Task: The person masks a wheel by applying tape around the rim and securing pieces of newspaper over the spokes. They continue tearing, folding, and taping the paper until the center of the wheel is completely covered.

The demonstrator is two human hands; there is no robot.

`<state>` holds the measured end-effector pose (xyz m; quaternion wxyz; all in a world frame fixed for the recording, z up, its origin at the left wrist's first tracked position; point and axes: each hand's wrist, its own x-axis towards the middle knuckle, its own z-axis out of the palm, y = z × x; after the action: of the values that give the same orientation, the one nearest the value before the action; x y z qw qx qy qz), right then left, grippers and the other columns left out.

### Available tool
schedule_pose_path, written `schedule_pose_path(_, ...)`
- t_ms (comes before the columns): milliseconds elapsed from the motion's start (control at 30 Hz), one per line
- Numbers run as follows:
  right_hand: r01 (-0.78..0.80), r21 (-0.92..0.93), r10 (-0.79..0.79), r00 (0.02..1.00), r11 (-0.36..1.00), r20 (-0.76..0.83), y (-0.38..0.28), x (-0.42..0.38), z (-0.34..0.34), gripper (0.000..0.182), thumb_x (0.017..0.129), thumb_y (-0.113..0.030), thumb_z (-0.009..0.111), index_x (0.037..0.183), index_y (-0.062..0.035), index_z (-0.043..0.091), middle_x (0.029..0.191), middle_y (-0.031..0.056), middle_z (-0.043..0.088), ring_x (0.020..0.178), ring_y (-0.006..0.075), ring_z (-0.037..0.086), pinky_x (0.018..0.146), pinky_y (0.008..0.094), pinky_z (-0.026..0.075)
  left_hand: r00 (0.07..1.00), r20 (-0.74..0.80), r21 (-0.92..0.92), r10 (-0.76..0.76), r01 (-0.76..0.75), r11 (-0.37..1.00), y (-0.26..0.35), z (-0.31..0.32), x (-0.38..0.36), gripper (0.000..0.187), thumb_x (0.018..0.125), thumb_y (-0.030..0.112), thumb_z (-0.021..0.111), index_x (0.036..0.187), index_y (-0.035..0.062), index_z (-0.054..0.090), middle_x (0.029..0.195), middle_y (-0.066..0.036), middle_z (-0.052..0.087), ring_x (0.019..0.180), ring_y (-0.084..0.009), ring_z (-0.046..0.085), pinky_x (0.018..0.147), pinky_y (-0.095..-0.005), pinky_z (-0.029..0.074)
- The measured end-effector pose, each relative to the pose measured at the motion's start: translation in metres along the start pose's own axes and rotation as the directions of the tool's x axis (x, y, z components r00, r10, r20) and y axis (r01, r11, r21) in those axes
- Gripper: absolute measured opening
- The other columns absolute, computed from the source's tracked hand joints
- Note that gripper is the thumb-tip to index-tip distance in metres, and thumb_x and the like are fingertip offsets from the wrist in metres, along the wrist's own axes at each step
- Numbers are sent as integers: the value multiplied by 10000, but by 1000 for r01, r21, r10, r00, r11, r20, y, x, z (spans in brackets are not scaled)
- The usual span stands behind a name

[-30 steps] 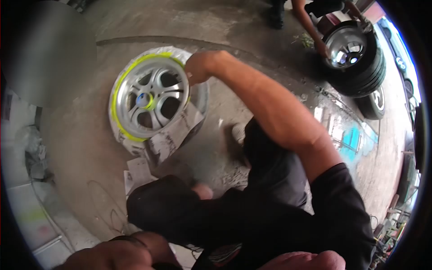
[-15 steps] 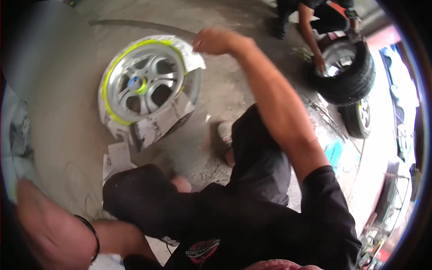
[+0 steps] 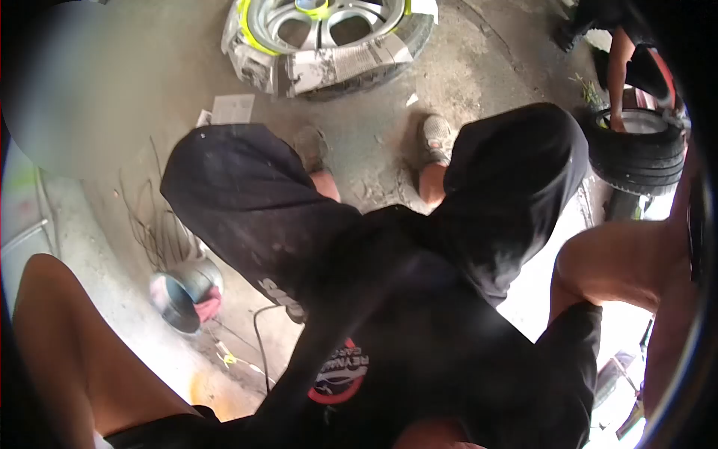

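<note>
Neither of my hands shows; both are beyond the edges of the view. My bent left arm (image 3: pixel 63 337) runs up along the left edge, and my right arm (image 3: pixel 621 262) bends at the right edge. In front of my feet lies a silver spoked wheel (image 3: pixel 323 34) with its tire. Yellow-green masking tape (image 3: pixel 250 30) runs round the rim, and newspaper (image 3: pixel 348 63) covers part of the tire. A roll of tape (image 3: pixel 313 7) sits at the wheel's hub. The wheel's far side is cut off by the top edge.
At the right, a co-worker's hand (image 3: pixel 617 123) reaches into a black tire (image 3: pixel 636 161). A bucket (image 3: pixel 183 295) with a pink cloth (image 3: pixel 208 305) stands on the left, near loose cords (image 3: pixel 146 217). A sheet of paper (image 3: pixel 233 108) lies on the floor beside my knee.
My right hand has left the newspaper at the wheel's edge and gone out of view. Both arms are now bent up at the sides. The view has tilted down toward my body.
</note>
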<state>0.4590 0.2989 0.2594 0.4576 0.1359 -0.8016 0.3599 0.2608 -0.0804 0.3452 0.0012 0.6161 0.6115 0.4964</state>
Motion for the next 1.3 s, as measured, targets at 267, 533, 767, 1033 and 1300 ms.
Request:
schedule_pose_path(267,80,155,-74,996,985,-40,-7,-1,6,362,1079,-341,726,1307,-69,802,1310,90,815,1208,219,745,1135,406,547,985,-163,159,61,-35,987,25,20,-71,309,989,288,769,1194,74,684,1019,-162,691,937,-324,668,821,-470,550)
schedule_pose_path(533,-80,435,26,991,897,128,102,86,83,330,1075,-305,749,1286,-57,803,1285,88,820,1202,217,748,1153,415,545,918,-352,302,185,-76,950,-36,-5,-57,369,987,319,785,1241,62,711,1048,-198,734,975,-366,716,846,-503,577)
schedule_pose_path(767,-518,-177,541,733,837,412,295,3,276,231,1059,-181,775,1203,-11,837,1212,108,856,1104,221,795,1013,371,619,861,-475,458,-181,418,784,-225,32,-52,424,985,346,799,1282,50,734,1074,-229,773,1008,-403,757,868,-532,601)
schedule_pose_path(1033,-54,-704,570,632,709,525,417,-122,428,308,899,-285,844,1187,-176,838,1377,75,744,1313,344,680,1094,502,572,873,284,156,-396,366,918,-225,129,-66,686,988,333,810,1553,50,545,1372,-171,695,1118,-360,745,1054,-500,526)
schedule_pose_path(1300,-62,-690,587,583,722,562,417,-109,415,201,991,-243,715,1144,-167,820,1256,76,778,1328,310,662,1180,660,456,792,173,479,-586,452,753,-238,101,-67,591,1003,350,795,1481,46,626,1119,-94,781,1083,-309,752,1113,-518,468)
